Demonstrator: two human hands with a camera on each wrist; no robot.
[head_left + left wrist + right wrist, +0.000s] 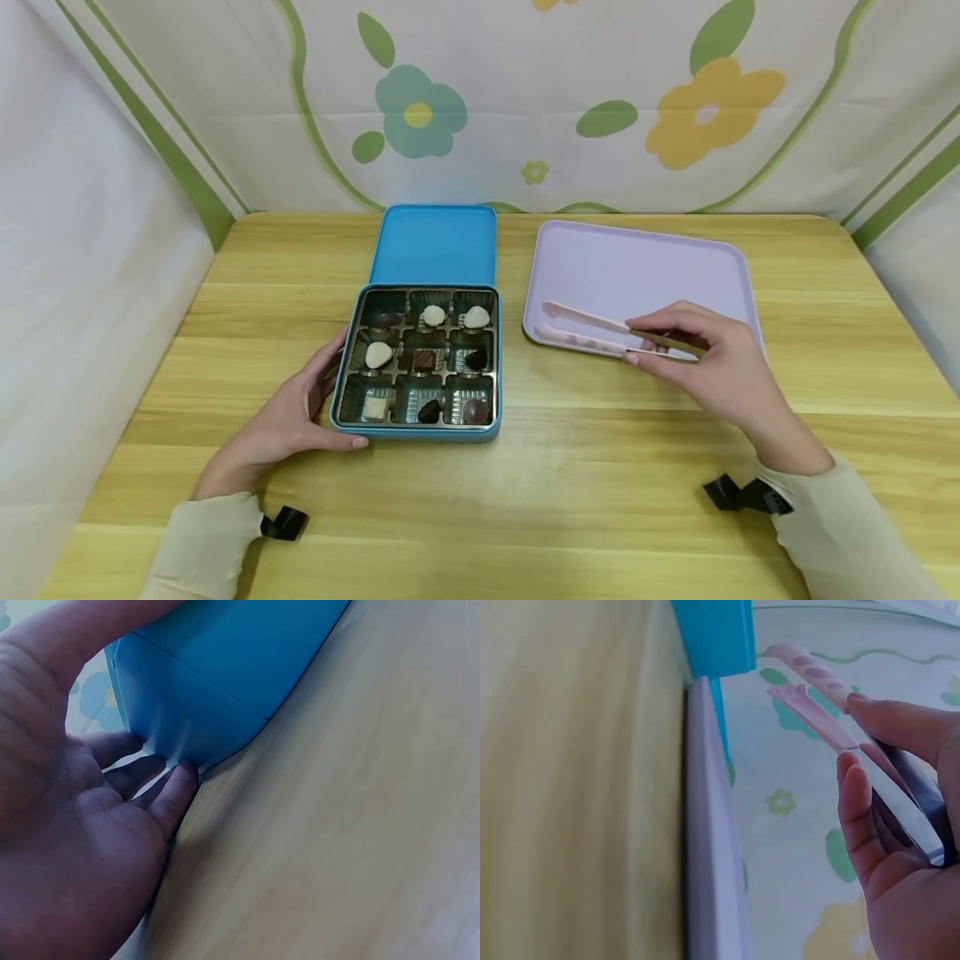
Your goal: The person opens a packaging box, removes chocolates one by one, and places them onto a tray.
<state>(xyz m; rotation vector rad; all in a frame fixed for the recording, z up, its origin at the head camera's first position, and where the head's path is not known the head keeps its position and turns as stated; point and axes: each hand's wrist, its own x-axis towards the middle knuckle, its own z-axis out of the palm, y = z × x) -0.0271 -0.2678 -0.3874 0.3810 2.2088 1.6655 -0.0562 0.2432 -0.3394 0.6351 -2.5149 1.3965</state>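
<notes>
Pink-tipped tongs (588, 317) with metal handles are pinched between thumb and fingers of my right hand (712, 367). Their two tips stand apart over the near left part of the lilac tray (645, 258), with nothing between them. My left hand (279, 421) holds the front left corner of a blue chocolate box (420, 434), thumb along the front and fingertips (184, 780) against the left side. Inside its divided insert lie chocolates, one per compartment: white ones such as a rounded white chocolate (378, 355), and dark ones such as a square brown chocolate (424, 360).
The blue lid (435, 246) lies flat behind the box, at its back edge. A wooden table (540, 508) carries everything. Flower-printed fabric (510, 125) hangs behind it, and white fabric (82, 250) stands along the left side.
</notes>
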